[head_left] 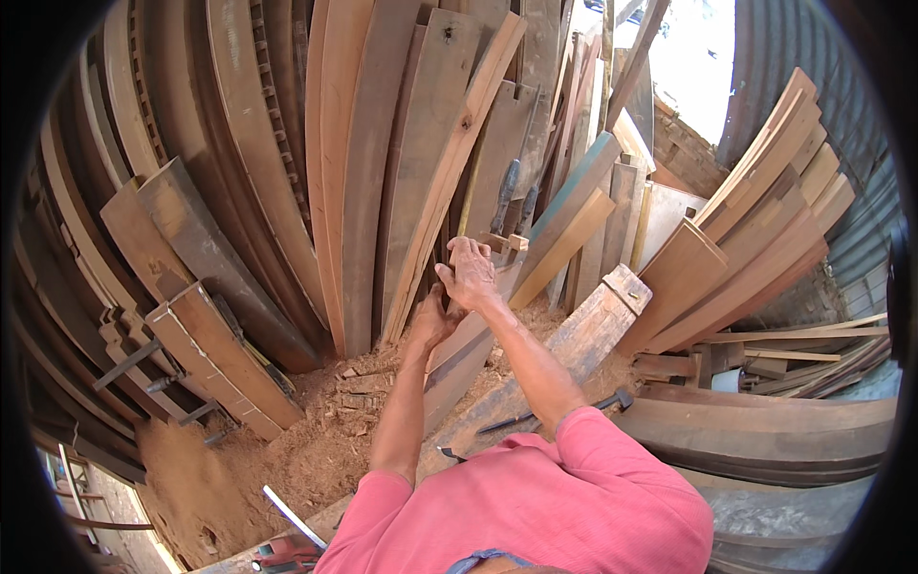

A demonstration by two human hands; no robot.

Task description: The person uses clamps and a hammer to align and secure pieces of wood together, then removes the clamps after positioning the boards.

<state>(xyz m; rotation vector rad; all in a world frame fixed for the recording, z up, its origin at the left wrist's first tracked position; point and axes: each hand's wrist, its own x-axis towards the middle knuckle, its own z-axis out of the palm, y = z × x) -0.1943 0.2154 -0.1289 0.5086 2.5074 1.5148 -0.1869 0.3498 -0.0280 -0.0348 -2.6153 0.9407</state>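
Note:
My right hand (pixel 470 274) is in the middle of the view, its fingers curled over the upper end of a board (pixel 461 359) that slants up from the sawdust. Just below it, my left hand (pixel 436 317) is bent inward with its fingers curved and partly hidden. The two hands almost touch. Whatever they close on lies behind the fingers and I cannot make it out. Beyond my right fingertips a small pale wooden piece (pixel 516 243) sticks out. A tool with a blue-grey handle (pixel 509 182) stands upright against the planks behind.
Tall planks (pixel 363 172) lean across the back, and more stacked boards (pixel 765 230) rise at the right. A worn bench plank (pixel 583 335) carries a hammer (pixel 622 398). Clamps (pixel 129 365) grip boards at left. Sawdust (pixel 206 488) is heaped below, near a red power tool (pixel 287 553).

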